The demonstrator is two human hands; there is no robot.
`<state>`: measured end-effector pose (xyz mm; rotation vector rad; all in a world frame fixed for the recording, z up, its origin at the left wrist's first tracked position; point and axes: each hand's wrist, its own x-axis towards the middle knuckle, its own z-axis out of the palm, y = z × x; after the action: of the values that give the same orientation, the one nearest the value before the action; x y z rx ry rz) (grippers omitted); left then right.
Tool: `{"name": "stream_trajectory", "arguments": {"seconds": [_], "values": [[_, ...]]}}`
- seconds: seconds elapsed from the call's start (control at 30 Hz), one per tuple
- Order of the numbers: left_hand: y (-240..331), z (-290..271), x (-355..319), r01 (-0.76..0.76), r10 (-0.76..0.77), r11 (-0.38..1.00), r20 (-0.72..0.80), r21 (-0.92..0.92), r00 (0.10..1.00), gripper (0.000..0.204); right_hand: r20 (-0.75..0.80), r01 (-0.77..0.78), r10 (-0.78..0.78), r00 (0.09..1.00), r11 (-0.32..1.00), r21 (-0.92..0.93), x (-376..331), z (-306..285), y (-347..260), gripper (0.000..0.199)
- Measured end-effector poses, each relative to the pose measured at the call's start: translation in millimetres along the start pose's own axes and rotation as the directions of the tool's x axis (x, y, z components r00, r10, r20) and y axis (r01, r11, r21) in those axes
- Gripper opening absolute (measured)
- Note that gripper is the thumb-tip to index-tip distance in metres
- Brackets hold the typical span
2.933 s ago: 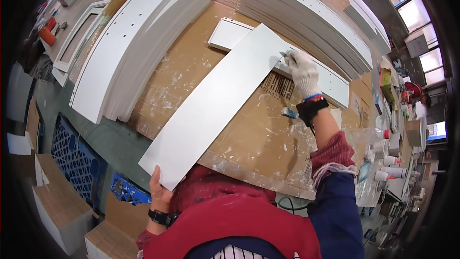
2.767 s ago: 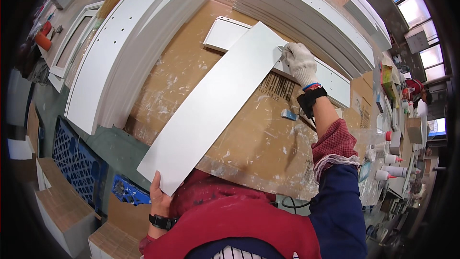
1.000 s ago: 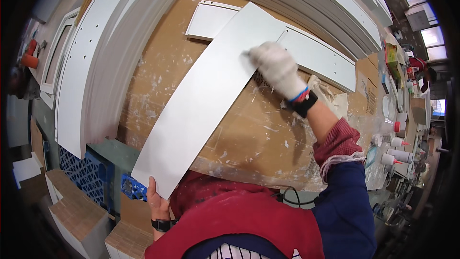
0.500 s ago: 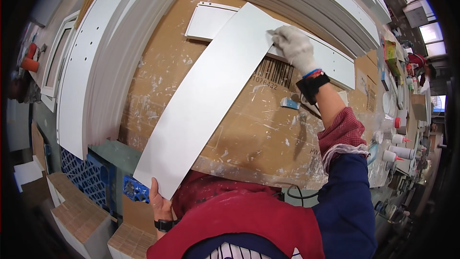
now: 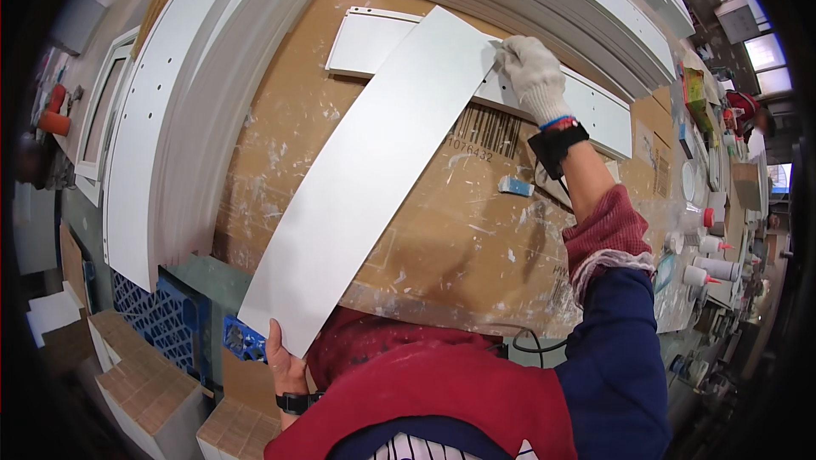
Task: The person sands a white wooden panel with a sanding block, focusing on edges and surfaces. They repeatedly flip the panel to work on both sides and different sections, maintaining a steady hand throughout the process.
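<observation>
A long white board (image 5: 365, 175) slants from near left to far right, its far end resting over a second white board (image 5: 374, 39) with small holes. My bare left hand (image 5: 285, 366) grips the near end, thumb on top and fingers hidden beneath. My right hand (image 5: 534, 77), in a pale knitted glove, is at the board's far right corner. Its fingers are bent together at the edge; whatever they pinch is too small or hidden to name. A small blue-and-white block (image 5: 515, 185) lies on the cardboard near the right wrist.
Paint-specked cardboard (image 5: 425, 247) covers the table. Stacked white boards stand at the left (image 5: 140, 145) and along the far side (image 5: 544, 14). Glue bottles with red tips (image 5: 701, 275) are at the right. Blue plastic crates (image 5: 157, 315) and boxes (image 5: 149, 383) sit lower left.
My right hand has shifted slightly right, from the board's upper face to its edge at the far corner. My left hand keeps its hold on the near end.
</observation>
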<state>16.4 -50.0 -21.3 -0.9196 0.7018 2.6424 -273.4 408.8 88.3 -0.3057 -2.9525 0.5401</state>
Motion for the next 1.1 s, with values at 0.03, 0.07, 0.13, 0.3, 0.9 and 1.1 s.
{"name": "stream_trajectory", "arguments": {"seconds": [0.03, 0.07, 0.13, 0.3, 0.9, 1.1], "values": [[-0.6, 2.3, 1.8, 0.000, -0.001, 1.000, -0.047, -0.024, 0.999, 0.048, -0.100, 0.256, -0.248, 0.964, 0.963, 0.083, -7.2, 11.6, 4.7, 0.011], [-1.2, 5.6, 2.9, -0.001, -0.003, 0.999, -0.095, -0.049, 0.995, 0.047, -0.215, 0.501, -0.468, 0.857, 0.855, 0.136, -20.0, 22.9, 8.8, 0.011], [-2.3, 7.4, 2.6, -0.001, -0.007, 0.998, -0.147, -0.056, 0.989, 0.046, -0.044, 0.397, -0.396, 0.917, 0.904, 0.158, -39.1, 37.9, -5.9, 0.011], [-0.9, -1.4, 3.3, -0.015, 0.017, 0.999, -0.070, 0.036, 0.997, 0.050, -0.030, 0.072, -0.080, 0.996, 0.975, -0.212, 17.1, 6.1, 14.1, 0.014], [-1.3, -27.0, -13.0, -0.028, 0.034, 0.999, -0.234, 0.029, 0.972, 0.054, 0.190, 0.565, -0.559, 0.807, 0.824, 0.027, 35.8, 54.5, -95.8, 0.018], [-2.8, -32.7, -5.7, -0.049, 0.054, 0.998, -0.158, 0.033, 0.986, 0.053, -0.008, 0.180, -0.192, 0.981, 0.935, -0.305, 97.5, 19.9, -19.8, 0.019]]}}
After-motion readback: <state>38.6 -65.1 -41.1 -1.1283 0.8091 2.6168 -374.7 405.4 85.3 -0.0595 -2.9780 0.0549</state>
